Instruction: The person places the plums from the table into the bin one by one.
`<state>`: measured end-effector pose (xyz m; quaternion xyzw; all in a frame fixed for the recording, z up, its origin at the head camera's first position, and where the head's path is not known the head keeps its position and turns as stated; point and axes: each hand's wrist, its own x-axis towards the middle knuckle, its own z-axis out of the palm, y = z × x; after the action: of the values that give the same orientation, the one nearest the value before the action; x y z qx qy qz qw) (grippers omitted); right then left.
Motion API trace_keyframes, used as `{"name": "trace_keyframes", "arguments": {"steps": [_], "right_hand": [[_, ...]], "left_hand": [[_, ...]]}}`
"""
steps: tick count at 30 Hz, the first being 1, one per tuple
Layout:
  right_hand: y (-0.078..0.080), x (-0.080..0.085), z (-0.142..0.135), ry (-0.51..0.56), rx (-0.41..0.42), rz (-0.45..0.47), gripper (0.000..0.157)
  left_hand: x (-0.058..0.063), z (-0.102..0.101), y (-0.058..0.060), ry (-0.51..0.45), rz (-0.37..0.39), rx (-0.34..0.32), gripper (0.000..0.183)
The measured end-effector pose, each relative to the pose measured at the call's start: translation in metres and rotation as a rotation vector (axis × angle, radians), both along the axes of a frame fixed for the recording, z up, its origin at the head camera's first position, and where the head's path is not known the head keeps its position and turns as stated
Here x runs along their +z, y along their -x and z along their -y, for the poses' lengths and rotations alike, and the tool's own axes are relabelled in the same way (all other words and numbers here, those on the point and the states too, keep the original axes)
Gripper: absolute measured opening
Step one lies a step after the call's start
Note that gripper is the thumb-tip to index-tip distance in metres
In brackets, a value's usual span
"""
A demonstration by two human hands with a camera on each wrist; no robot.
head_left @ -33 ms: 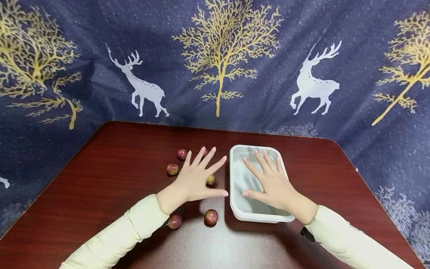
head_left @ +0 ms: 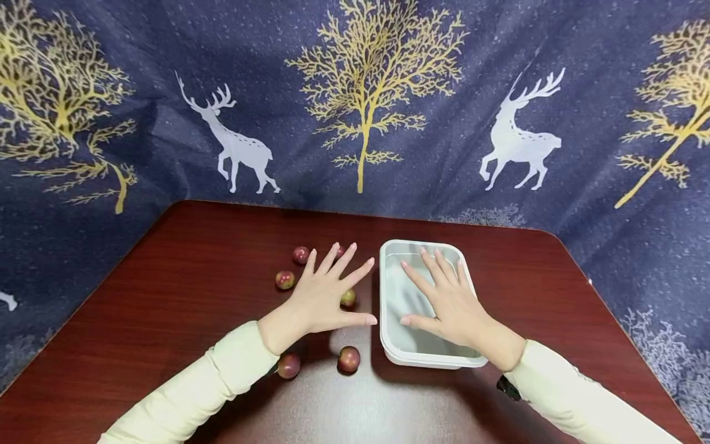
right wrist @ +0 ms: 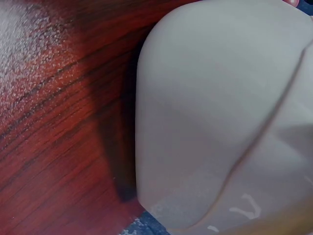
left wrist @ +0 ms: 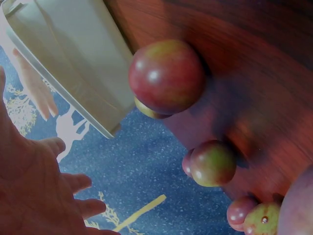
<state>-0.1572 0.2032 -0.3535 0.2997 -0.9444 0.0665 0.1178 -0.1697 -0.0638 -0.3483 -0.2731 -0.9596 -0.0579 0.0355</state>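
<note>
My left hand (head_left: 318,302) hovers over the plums with its fingers spread and nothing in its grasp. Beneath it, a greenish plum (head_left: 348,298) shows between thumb and index finger, and a red plum (head_left: 340,251) peeks out behind the fingertips. Near the forearm lie a plum (head_left: 288,365) by the sleeve and a reddish one (head_left: 349,359) nearer the front. Spread above the white plastic container (head_left: 438,359), my right hand (head_left: 452,305) is likewise bare. In the left wrist view, a large red plum (left wrist: 167,77) appears beside the container's wall (left wrist: 93,58).
Two more plums, one dark red (head_left: 301,254) and one red-green (head_left: 285,280), lie left of the left hand. Everything stands on a dark reddish wooden table (head_left: 183,290). Behind its far edge hangs a blue cloth (head_left: 310,166) printed with deer and trees.
</note>
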Motion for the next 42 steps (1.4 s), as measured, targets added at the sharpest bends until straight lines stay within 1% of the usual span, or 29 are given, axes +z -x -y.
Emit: {"name": "trace_keyframes", "arguments": {"steps": [4,11,14,19,23,30,36,42], "right_hand": [[-0.001,-0.001,-0.001,0.015,-0.001,0.008,0.087],[0.004,0.001,-0.002,0.064,-0.014,0.018,0.088],[0.004,0.003,-0.002,0.092,-0.012,0.024,0.088],[0.003,0.007,-0.005,0.177,-0.009,0.017,0.088],[0.001,0.010,-0.009,0.266,-0.018,0.049,0.089],[-0.007,0.014,-0.017,0.405,-0.061,0.187,0.085],[-0.010,0.016,-0.024,0.493,-0.112,0.206,0.082],[-0.006,0.022,-0.029,0.615,-0.116,0.221,0.074]], "left_hand": [[-0.001,0.001,-0.001,-0.007,-0.001,-0.005,0.094],[-0.001,0.003,-0.001,-0.056,-0.048,-0.021,0.094],[0.000,0.006,-0.001,-0.066,-0.047,-0.017,0.094],[0.005,0.009,-0.002,-0.081,-0.065,-0.020,0.093],[0.008,0.013,-0.004,-0.111,-0.081,-0.021,0.092],[0.010,0.022,-0.010,-0.163,-0.041,0.020,0.092],[0.013,0.033,-0.011,-0.198,0.001,0.041,0.092],[0.020,0.045,-0.007,-0.265,0.029,0.060,0.089]]}}
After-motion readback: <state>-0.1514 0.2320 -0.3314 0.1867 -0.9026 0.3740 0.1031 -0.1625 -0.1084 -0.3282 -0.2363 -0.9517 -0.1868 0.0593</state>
